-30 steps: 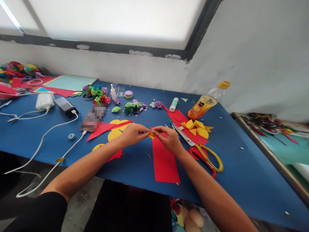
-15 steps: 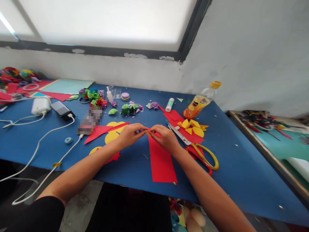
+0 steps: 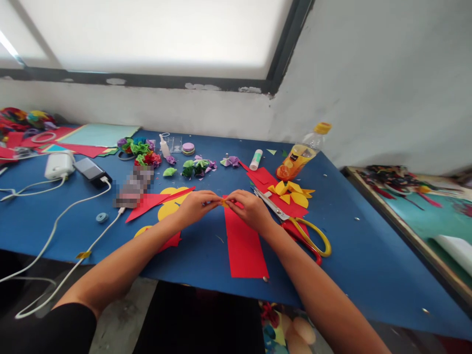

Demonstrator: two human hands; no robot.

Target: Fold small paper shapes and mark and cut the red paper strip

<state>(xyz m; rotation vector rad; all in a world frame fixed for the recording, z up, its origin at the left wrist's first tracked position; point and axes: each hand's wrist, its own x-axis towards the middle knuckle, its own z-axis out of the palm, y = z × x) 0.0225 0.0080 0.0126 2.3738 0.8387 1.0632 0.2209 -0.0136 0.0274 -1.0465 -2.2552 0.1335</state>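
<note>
Between the fingertips of both hands is a small piece of yellow paper (image 3: 223, 202), mostly hidden by the fingers. My left hand (image 3: 197, 206) pinches it from the left, and my right hand (image 3: 246, 207) pinches it from the right. Below my right hand lies a red paper strip (image 3: 245, 246), flat on the blue table. Yellow paper circles (image 3: 167, 211) and red scraps (image 3: 145, 205) lie left of my left hand. To the right of my right hand rest scissors (image 3: 282, 214) with yellow and red handles, beside folded yellow paper pieces (image 3: 291, 191) on red paper.
A glue stick (image 3: 255, 160) and a tilted-looking juice bottle (image 3: 300, 155) stand behind. Crumpled paper flowers (image 3: 199, 166), a small squeeze bottle (image 3: 164, 146) and a purple round case (image 3: 188, 149) sit farther back. At left are a phone (image 3: 92, 170), a white charger (image 3: 59, 164) and cables.
The view has shifted slightly, so things on the table appear a little farther left. Both hands keep their pinch on the yellow paper, with only slight finger movement.
</note>
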